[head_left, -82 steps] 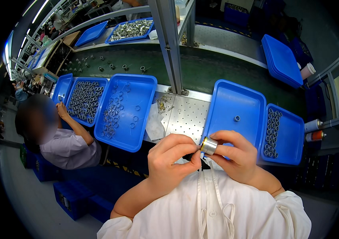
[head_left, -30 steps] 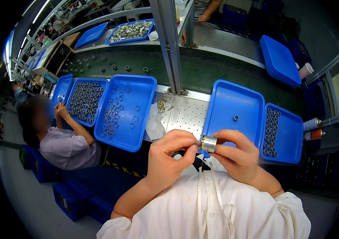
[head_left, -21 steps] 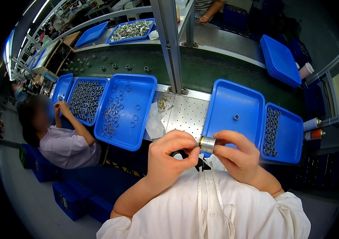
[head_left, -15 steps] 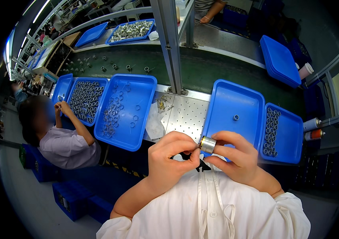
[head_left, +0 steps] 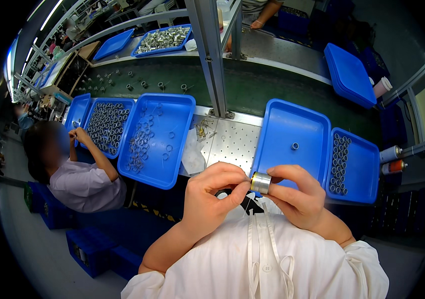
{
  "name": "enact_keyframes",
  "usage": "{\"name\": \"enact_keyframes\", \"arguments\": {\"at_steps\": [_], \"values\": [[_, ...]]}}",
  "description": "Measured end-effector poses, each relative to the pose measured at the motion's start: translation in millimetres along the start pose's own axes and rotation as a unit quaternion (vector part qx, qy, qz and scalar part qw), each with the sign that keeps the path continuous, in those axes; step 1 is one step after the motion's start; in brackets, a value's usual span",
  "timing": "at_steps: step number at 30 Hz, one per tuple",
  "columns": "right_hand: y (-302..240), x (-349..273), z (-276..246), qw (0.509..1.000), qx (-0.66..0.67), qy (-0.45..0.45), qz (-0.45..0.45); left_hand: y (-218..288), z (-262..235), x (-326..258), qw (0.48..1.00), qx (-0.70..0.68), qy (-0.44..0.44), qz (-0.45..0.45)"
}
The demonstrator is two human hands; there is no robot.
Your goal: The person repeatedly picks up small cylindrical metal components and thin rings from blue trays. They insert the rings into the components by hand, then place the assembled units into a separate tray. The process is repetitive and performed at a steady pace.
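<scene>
Over the near edge of the bench, my right hand [head_left: 300,194] grips a short silver metal cylinder [head_left: 261,183] with a yellowish band at its left end. Thumb and fingers of my right hand are wrapped about its right part. My left hand [head_left: 211,197] is pinched close against the cylinder's left end; what lies between those fingertips is too small to make out. Beyond my hands, a single metal ring [head_left: 295,146] lies in a large blue tray [head_left: 292,122].
At right, a blue tray [head_left: 364,174] holds rows of metal rings. Leftward stands a blue tray [head_left: 176,129] of thin rings with wire tails, beside another tray of cylinders. Small brassy pieces [head_left: 202,130] lie on the perforated metal plate [head_left: 232,149]. A metal post [head_left: 210,74] rises behind. A co-worker [head_left: 80,179] sits at left.
The cylinder has turned slightly in my right hand, and its yellowish left end shows more plainly. My left fingertips stay near that end. The trays have shifted only slightly in view.
</scene>
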State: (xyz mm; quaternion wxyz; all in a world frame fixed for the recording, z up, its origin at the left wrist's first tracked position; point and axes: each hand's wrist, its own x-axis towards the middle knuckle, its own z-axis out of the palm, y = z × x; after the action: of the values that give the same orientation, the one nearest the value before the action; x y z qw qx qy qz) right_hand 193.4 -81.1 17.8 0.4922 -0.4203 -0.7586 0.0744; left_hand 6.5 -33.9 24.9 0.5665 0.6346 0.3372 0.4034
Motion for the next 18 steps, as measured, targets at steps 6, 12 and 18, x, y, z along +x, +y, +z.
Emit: {"name": "enact_keyframes", "arguments": {"at_steps": [6, 12, 18], "values": [[-5.0, 0.6, 1.4, 0.994, 0.062, 0.005, 0.091, -1.3, 4.7, 1.4, 0.992, 0.094, 0.026, 0.084], [0.7, 1.8, -0.9, 0.999, 0.015, -0.002, 0.034, 0.6, 6.8, 4.4, 0.991, 0.096, 0.032, 0.084], [1.0, 1.8, -1.5, 0.999, 0.007, -0.010, 0.031, 3.1, 5.1, 5.6, 0.978, 0.163, 0.036, 0.124]]}}
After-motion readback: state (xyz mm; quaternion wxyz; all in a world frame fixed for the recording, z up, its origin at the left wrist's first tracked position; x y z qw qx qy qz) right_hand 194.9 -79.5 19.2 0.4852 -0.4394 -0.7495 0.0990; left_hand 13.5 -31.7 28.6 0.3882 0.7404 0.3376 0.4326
